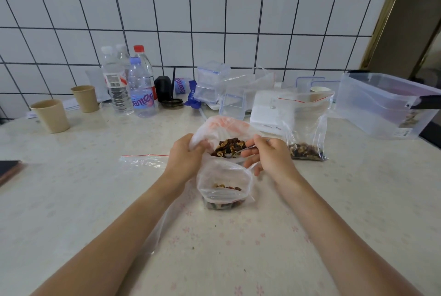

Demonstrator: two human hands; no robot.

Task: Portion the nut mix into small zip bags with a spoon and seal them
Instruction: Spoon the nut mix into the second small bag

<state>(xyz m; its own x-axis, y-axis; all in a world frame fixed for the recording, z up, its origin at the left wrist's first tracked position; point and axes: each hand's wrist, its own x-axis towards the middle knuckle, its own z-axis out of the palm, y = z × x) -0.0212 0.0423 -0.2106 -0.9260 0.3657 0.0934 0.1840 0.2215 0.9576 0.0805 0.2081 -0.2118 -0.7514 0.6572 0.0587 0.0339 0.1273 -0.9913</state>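
Plastic source bag (224,126) held open by left hand (185,156) | spoon (241,150) clamped in right hand (269,155), in nut mix (230,146) | near zip bag (225,183) part-filled, unsealed | filled bag (306,124) on desk (95,200), seal unclear | empty bag (143,160) left.

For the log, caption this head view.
Left hand holds open the white plastic bag of nut mix; right hand dips a metal spoon.

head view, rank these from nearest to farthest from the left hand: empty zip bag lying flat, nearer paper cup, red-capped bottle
From the left hand:
1. Empty zip bag, flat on the table just to its left.
2. Nearer paper cup, far left, toward the table's edge.
3. Red-capped bottle, at the back against the tiled wall.
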